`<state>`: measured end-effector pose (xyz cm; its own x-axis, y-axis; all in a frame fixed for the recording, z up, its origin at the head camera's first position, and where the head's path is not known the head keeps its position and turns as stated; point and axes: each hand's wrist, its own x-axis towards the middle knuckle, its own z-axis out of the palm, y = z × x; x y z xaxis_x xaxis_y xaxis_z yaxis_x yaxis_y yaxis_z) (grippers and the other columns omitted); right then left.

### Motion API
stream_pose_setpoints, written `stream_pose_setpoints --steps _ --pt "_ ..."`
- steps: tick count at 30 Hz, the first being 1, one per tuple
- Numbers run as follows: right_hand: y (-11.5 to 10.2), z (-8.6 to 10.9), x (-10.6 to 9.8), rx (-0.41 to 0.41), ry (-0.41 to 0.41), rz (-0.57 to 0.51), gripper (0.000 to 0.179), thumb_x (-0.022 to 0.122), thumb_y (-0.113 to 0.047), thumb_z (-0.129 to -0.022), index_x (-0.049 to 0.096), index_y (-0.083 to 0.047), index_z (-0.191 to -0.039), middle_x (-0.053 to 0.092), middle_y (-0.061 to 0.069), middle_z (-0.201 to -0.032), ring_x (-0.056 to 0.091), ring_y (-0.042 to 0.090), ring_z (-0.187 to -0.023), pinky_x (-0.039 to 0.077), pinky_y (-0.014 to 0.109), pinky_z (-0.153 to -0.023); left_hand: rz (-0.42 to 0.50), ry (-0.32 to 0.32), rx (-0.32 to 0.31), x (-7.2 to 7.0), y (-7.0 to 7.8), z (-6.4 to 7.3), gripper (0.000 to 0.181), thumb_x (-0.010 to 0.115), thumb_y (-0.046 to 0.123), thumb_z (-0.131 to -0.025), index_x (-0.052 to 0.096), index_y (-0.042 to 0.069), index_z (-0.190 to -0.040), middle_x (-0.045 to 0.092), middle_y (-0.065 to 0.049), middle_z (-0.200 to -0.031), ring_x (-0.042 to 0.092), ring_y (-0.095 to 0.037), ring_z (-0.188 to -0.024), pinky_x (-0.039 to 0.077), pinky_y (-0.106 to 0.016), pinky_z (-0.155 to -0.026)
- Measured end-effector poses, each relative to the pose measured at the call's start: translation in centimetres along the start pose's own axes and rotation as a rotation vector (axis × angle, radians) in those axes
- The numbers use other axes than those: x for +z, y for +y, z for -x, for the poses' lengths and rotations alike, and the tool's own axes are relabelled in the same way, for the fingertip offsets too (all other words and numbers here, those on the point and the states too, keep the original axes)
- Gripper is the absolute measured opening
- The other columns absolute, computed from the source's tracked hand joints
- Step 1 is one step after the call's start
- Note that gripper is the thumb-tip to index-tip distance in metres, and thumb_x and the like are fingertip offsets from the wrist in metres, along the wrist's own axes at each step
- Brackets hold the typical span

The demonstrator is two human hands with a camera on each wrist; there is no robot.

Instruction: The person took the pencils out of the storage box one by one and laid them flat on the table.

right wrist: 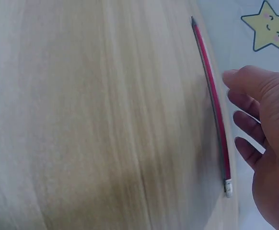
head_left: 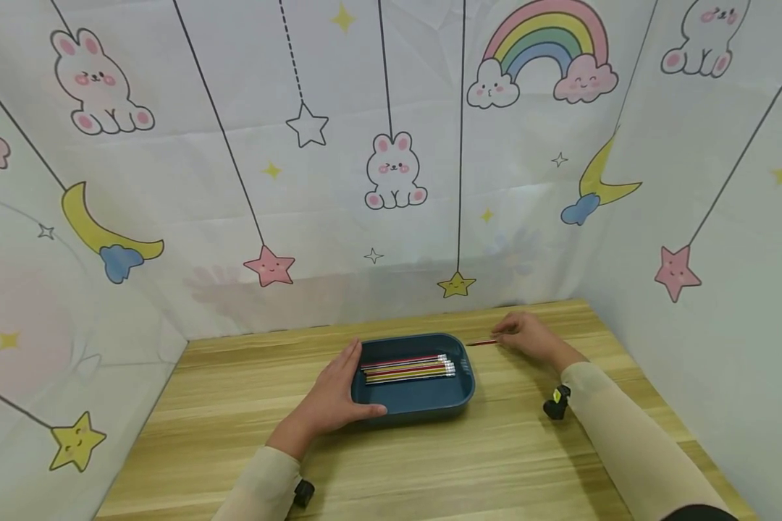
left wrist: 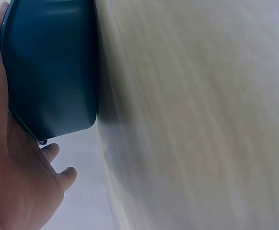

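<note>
A dark blue rectangular tray [head_left: 407, 400] rests on the wooden table, holding a row of several striped pencils [head_left: 407, 371] with their eraser ends to the right. My left hand [head_left: 329, 394] grips the tray's left end, thumb over the front rim and fingers along the far left corner. To the right of the tray lies a single red and black pencil [right wrist: 214, 96], its point towards the tray and its white eraser end away from it. My right hand [head_left: 531, 339] is right beside this pencil, fingers loosely bent, and in the right wrist view the fingertips are apart from it.
The wooden table [head_left: 234, 405] ends at a white cloth backdrop [head_left: 326, 217] printed with rabbits, stars, moons and a rainbow. The cloth also runs along the left and right sides. A small black device [head_left: 557, 402] is worn at the right wrist.
</note>
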<state>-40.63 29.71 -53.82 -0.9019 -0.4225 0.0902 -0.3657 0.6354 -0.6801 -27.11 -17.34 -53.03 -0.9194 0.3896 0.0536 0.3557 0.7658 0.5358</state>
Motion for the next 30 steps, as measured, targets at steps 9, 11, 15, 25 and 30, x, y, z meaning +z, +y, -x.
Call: stream_pose_setpoints --steps 9,11,15,25,30 --pt "-3.1 0.4 0.1 -0.021 0.041 0.026 0.018 0.075 -0.014 -0.107 0.084 -0.006 -0.120 0.074 0.006 -0.114 0.064 0.022 -0.101 0.054 0.043 -0.085 0.008 0.005 0.000 -0.1 0.0 0.1 0.139 0.083 0.078 -0.084 0.009 0.009 -0.179 0.009 -0.012 -0.186 0.014 -0.036 -0.170 0.022 -0.065 -0.132" --pt "-4.0 0.3 0.2 -0.039 0.039 0.007 0.018 0.077 -0.016 -0.107 0.084 -0.006 -0.121 0.074 0.004 -0.114 0.064 0.020 -0.100 0.053 0.040 -0.083 0.007 0.005 -0.002 -0.1 0.0 0.1 0.139 0.083 0.078 -0.084 0.009 0.009 -0.179 0.008 -0.012 -0.186 0.013 -0.036 -0.170 0.022 -0.065 -0.132" --pt "-5.8 0.2 0.5 -0.076 0.023 -0.043 0.020 0.078 -0.018 -0.107 0.084 -0.006 -0.121 0.074 0.001 -0.113 0.064 0.020 -0.100 0.054 0.039 -0.082 0.007 0.006 -0.003 -0.1 -0.1 0.1 0.138 0.083 0.079 -0.084 0.009 0.010 -0.179 0.008 -0.011 -0.186 0.013 -0.035 -0.170 0.021 -0.065 -0.132" --pt "-9.2 0.0 1.8 -0.162 -0.022 -0.066 0.016 0.078 -0.020 -0.107 0.085 -0.013 -0.120 0.071 -0.002 -0.111 0.064 0.019 -0.095 0.055 0.037 -0.080 0.003 0.004 0.004 0.1 -0.1 0.0 0.138 0.082 0.079 -0.084 0.009 0.010 -0.179 0.008 -0.011 -0.186 0.013 -0.035 -0.170 0.021 -0.065 -0.132" --pt "-10.4 -0.1 2.4 -0.219 -0.047 -0.068 0.019 0.079 -0.017 -0.106 0.084 -0.009 -0.122 0.073 -0.004 -0.109 0.065 0.017 -0.093 0.056 0.035 -0.080 0.005 0.004 0.002 0.1 -0.1 0.0 0.138 0.083 0.079 -0.084 0.009 0.010 -0.179 0.008 -0.011 -0.186 0.014 -0.035 -0.170 0.021 -0.065 -0.132"
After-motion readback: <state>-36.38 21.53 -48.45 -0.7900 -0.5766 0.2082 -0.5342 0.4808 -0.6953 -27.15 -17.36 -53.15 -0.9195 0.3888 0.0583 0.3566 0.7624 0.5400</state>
